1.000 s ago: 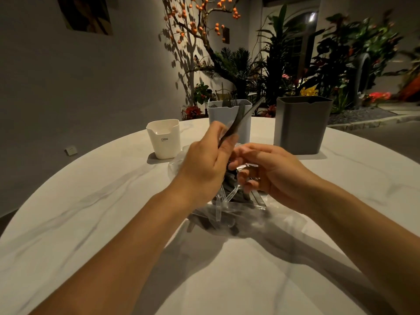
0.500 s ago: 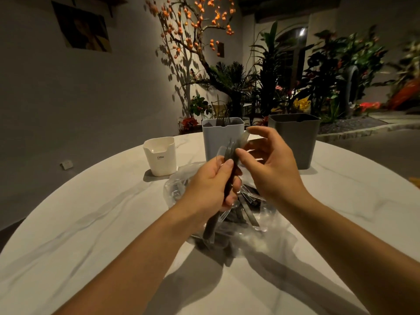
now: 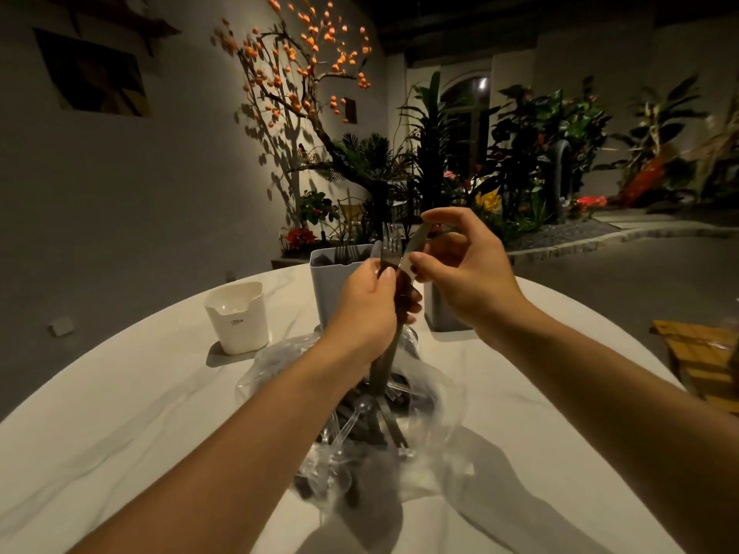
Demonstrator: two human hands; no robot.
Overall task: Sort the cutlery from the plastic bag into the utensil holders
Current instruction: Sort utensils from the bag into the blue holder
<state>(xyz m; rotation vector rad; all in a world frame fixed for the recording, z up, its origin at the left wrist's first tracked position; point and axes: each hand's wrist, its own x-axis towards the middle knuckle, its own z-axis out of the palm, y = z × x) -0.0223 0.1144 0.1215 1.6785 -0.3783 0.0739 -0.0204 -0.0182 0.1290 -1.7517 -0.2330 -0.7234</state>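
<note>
My left hand (image 3: 370,309) is curled round the dark handles of a small bunch of cutlery (image 3: 390,273), held upright above the clear plastic bag (image 3: 436,397); how many pieces are in the bunch I cannot tell, though a clear plastic fork (image 3: 391,245) stands up from it. My right hand (image 3: 464,265) pinches a pale utensil handle (image 3: 416,243) between thumb and forefinger, my other fingers loosely spread.

The bag lies crumpled on the white marble-look round table (image 3: 120,413) below my wrists, with more clear and dark cutlery heaped inside, too tangled to count.

Three holders stand beyond it: a small cream holder (image 3: 238,317) on the left, a light grey holder (image 3: 332,281) with fork tines showing, and a dark grey holder (image 3: 440,313) mostly hidden behind my right hand. The holders stand apart from each other. The table's curved edge runs well to my right.
</note>
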